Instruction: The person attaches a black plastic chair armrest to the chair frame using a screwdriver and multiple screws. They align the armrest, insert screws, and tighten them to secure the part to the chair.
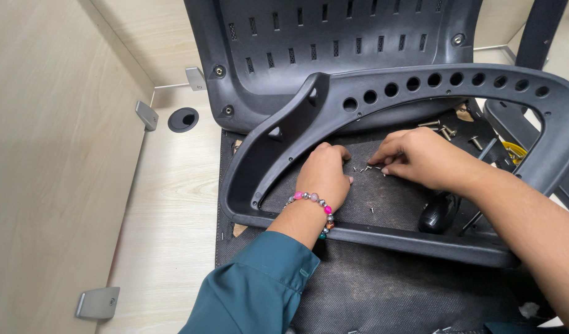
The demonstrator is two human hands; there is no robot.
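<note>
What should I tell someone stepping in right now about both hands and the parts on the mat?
Left hand: knuckles down on the black mat, nothing visibly gripped.
Right hand: fingertips on the small screws scattered between the hands.
Black plastic chair frame lies around both hands; perforated chair back behind it.
Larger bolts lie past the right hand; a black-handled screwdriver sits under the right wrist.
Small screws are loose; none seen fitted.

Right forearm (538, 229) cut off by the frame edge; tiny screws (366, 168) too small to distinguish; screwdriver (438, 212) partly hidden beneath the wrist.
</note>
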